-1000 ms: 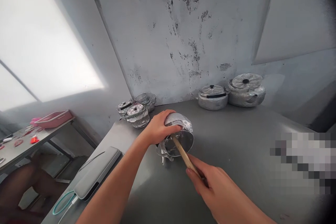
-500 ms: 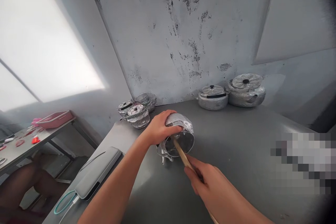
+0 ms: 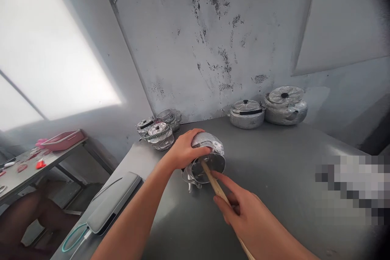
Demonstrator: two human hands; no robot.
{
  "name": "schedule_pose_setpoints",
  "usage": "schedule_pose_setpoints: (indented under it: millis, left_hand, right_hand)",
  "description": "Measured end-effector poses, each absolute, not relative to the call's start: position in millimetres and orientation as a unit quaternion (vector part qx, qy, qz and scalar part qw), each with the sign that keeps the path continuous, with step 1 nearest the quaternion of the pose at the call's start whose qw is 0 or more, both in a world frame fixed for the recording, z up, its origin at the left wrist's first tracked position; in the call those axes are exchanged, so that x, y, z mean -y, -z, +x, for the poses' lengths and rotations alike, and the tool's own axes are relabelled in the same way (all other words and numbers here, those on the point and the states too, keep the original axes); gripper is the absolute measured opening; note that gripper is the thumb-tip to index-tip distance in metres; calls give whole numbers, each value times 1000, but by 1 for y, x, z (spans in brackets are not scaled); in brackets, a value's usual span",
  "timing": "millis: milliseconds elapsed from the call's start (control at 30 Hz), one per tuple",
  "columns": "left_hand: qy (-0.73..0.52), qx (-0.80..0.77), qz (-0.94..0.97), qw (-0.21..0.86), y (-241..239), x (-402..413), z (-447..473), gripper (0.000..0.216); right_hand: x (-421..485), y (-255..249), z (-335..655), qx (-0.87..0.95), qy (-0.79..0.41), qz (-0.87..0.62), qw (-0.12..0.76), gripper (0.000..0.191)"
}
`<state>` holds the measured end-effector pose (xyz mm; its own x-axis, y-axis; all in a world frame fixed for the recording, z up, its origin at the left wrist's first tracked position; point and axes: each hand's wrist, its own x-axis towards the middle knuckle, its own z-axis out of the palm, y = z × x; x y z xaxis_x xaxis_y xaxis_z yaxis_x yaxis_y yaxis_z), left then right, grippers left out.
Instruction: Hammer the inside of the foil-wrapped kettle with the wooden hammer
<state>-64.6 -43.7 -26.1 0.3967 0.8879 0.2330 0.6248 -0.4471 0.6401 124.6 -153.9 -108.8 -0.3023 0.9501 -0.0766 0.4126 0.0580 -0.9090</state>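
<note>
A silvery metal kettle [image 3: 210, 141] lies tilted on the grey table, its round mouth facing me. My left hand [image 3: 187, 148] is closed over its upper side, thumb near the rim. My right hand [image 3: 237, 203] grips a wooden stick [image 3: 217, 187], with the index finger stretched along it near the kettle's mouth. The stick's far end is inside the kettle, where its tip is hidden. Below the left hand, a part of the kettle like a spout or handle mount rests near the tabletop.
Two lidded kettles [image 3: 247, 114] stand at the back right by the wall. Several smaller pots [image 3: 159, 135] sit at the back left. A grey case [image 3: 112, 203] with a cable lies at the left edge. A side table holds a pink basket [image 3: 63, 141]. A pixelated patch covers the right.
The right index finger has stretched forward along the stick toward the kettle's mouth. The left hand and the kettle stay in nearly the same place.
</note>
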Motion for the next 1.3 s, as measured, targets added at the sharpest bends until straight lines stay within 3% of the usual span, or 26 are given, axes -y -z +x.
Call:
schedule_pose_setpoints:
  millis: [667,1300]
  left_hand:
    - [-289,-466,803,231,28,42,-65,52]
    - [-287,-465,808,221,28,42,-65,53]
  right_hand:
    - [153,111,124,676,-441,-498,316,53]
    - [155,99,126,697,-416,-511,283,59]
